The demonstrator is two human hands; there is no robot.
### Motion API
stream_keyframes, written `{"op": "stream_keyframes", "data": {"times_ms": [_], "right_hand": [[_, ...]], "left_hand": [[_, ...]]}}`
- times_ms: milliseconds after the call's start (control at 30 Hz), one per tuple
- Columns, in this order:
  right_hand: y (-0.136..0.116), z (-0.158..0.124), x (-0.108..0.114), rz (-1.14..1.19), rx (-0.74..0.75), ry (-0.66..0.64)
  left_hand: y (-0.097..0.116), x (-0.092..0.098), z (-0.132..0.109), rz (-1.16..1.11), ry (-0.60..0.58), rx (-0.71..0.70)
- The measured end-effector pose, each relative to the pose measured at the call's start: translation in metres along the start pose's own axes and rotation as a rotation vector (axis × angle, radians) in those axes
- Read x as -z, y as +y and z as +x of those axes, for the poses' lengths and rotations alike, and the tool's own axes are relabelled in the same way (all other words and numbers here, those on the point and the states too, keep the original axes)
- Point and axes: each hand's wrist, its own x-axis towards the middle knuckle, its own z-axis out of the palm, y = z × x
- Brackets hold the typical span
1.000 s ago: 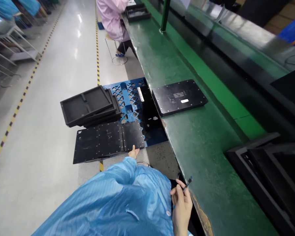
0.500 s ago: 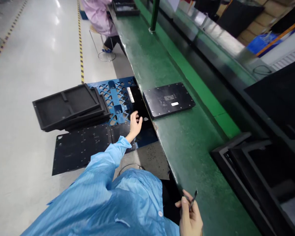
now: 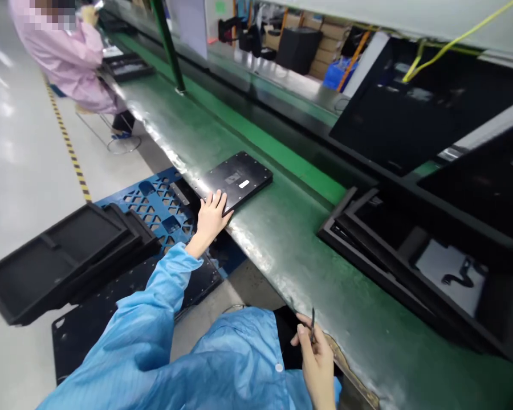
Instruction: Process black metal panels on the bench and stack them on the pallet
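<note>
A flat black panel box [image 3: 239,179] with small fasteners along its edges and a white label lies on the green workbench [image 3: 277,250]. My left hand [image 3: 212,213] rests on its near corner, fingers spread across the top face. Over the bench's front edge, my right hand [image 3: 314,347] is closed around a thin dark tool [image 3: 312,324]. The tool's tip points up, and the fingers hide most of it, so its kind is unclear.
Black trays [image 3: 55,250] are stacked at the left, near a blue plastic pallet [image 3: 154,193] and dark panels [image 3: 98,307]. More black trays [image 3: 393,267] lean on the bench at the right; one holds a dark cable. A person in pink [image 3: 64,62] sits farther along.
My left hand has moved from beside the bench onto the black panel box. The view has turned to the right. My right hand still holds the thin tool, now more upright.
</note>
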Motion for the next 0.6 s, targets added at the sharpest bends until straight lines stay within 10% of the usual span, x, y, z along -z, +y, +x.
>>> {"op": "stream_keyframes", "data": {"times_ms": [200,600], "right_hand": [[0.019,-0.005,0.014,0.097,0.011,0.038],[0.021,-0.012,0.043,0.362,-0.012,0.027]], "left_hand": [[0.005,0.018,-0.032,0.067,-0.082,-0.053],[0.038,0.086,-0.185,-0.07,-0.178,-0.492]]}}
